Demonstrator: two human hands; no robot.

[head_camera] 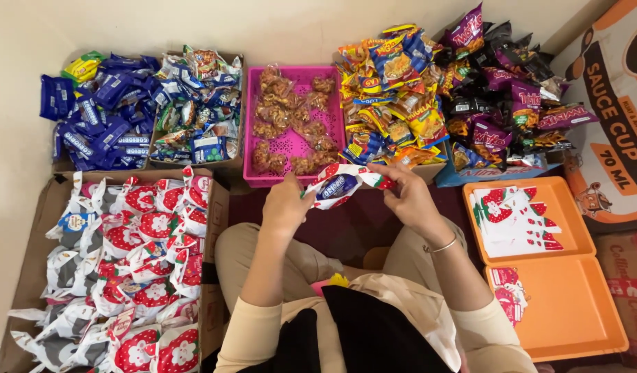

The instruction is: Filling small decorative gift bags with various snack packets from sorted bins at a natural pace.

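Left hand [285,205] and right hand [408,195] pinch strawberry gift pouch [342,185], both closed on edges; keep mouth spread, 12 o'clock of lap.

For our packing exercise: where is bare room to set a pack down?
Most of the lower orange tray is bare, beside its one strawberry bag. The pink basket shows gaps between its snacks. The cardboard box of filled bags is crowded.

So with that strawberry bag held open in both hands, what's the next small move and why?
Probably close the strawberry-print bag: a blue packet already sits in its mouth, the left hand and right hand grip either end, and finished ones fill the cardboard box on the left.
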